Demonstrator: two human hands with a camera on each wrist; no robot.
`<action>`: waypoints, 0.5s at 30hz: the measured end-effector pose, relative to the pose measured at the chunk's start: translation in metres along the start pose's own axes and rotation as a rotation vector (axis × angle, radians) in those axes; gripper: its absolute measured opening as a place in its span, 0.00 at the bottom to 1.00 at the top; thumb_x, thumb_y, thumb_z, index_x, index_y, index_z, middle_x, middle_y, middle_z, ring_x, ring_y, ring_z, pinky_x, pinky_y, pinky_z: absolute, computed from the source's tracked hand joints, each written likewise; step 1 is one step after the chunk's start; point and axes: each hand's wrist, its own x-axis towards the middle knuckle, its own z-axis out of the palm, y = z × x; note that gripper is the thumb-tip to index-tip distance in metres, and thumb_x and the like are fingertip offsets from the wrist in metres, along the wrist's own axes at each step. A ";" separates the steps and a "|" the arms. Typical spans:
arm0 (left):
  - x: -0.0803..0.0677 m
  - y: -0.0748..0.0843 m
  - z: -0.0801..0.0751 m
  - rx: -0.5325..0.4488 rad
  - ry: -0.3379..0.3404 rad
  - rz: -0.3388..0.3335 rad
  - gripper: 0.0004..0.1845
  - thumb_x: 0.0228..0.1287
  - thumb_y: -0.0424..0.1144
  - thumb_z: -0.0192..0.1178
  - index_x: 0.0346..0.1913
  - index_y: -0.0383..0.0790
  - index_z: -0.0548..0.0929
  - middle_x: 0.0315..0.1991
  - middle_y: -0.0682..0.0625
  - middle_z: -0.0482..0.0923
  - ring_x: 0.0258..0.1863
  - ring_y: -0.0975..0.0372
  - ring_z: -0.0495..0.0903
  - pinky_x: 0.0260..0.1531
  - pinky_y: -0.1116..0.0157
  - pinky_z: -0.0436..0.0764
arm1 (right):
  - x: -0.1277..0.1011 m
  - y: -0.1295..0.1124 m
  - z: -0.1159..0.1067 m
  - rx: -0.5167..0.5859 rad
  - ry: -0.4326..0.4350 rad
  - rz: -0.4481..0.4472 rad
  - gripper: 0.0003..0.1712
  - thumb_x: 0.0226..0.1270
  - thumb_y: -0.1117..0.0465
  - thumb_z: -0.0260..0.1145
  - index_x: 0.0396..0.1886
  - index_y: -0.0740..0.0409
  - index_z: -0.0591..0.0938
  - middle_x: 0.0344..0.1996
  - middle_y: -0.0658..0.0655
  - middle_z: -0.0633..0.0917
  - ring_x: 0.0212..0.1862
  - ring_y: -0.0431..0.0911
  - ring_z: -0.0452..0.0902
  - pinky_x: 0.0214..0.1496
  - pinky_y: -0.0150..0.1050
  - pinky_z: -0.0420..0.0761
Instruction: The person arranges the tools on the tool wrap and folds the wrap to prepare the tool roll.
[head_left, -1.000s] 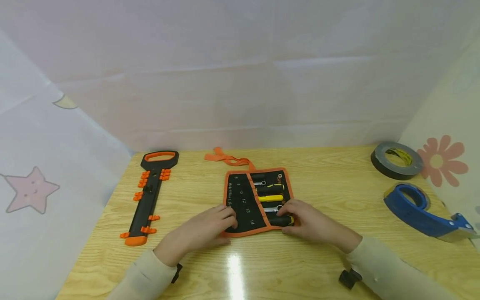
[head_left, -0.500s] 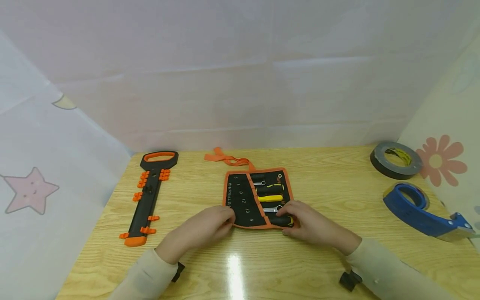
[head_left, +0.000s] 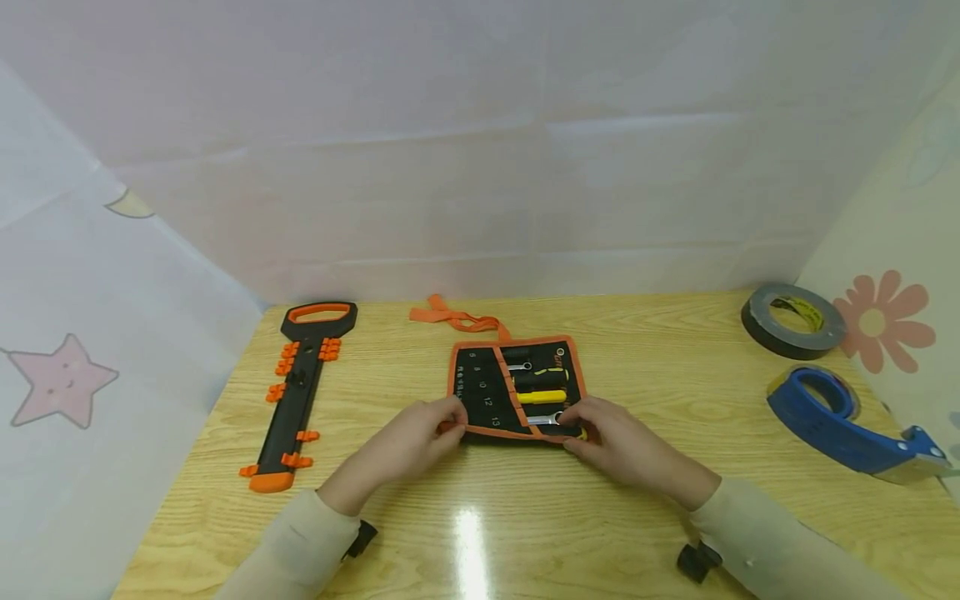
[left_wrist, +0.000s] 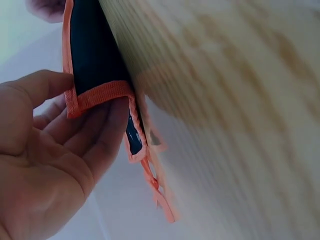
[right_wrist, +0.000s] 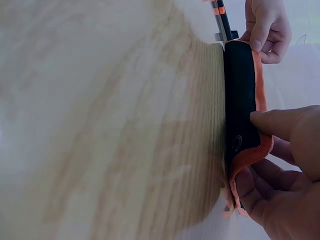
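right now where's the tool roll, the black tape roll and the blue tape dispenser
tool roll (head_left: 480, 392), head view, on the black pocket panel with the size numbers
black tape roll (head_left: 757, 321), head view, on its dark outer wall at the left
blue tape dispenser (head_left: 832, 429), head view, on the blue body's side

A black tool roll (head_left: 495, 383) edged in orange lies open on the wooden table (head_left: 660, 392), its near edge rolled up off the wood. Wrenches and yellow-handled tools sit in its pockets; its orange tie trails toward the table's far edge.
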 end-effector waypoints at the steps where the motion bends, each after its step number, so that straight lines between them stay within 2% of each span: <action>1: 0.001 0.000 0.000 -0.005 0.006 -0.012 0.03 0.80 0.34 0.60 0.46 0.44 0.83 0.36 0.55 0.84 0.27 0.68 0.73 0.32 0.69 0.77 | 0.001 0.000 0.000 0.002 0.007 0.004 0.13 0.77 0.58 0.73 0.56 0.55 0.86 0.44 0.47 0.84 0.37 0.36 0.71 0.37 0.32 0.74; 4: 0.003 0.002 0.000 -0.010 0.025 -0.046 0.03 0.80 0.34 0.61 0.47 0.44 0.84 0.38 0.54 0.87 0.29 0.67 0.75 0.32 0.68 0.78 | 0.002 -0.002 -0.001 -0.004 0.023 0.020 0.11 0.78 0.57 0.72 0.54 0.54 0.87 0.41 0.46 0.84 0.37 0.36 0.71 0.37 0.32 0.74; 9: 0.005 0.004 0.000 -0.017 0.055 -0.074 0.02 0.79 0.35 0.63 0.47 0.43 0.85 0.37 0.53 0.88 0.28 0.66 0.75 0.31 0.68 0.77 | 0.004 -0.004 -0.002 0.004 0.035 0.046 0.08 0.79 0.58 0.71 0.52 0.53 0.89 0.42 0.45 0.87 0.38 0.36 0.73 0.39 0.33 0.76; 15: 0.009 0.004 0.002 -0.027 0.076 -0.129 0.03 0.78 0.34 0.64 0.47 0.42 0.87 0.36 0.53 0.87 0.28 0.66 0.77 0.31 0.68 0.78 | 0.007 -0.001 -0.002 0.010 0.076 0.017 0.07 0.80 0.59 0.70 0.50 0.53 0.91 0.43 0.47 0.89 0.40 0.35 0.76 0.42 0.34 0.80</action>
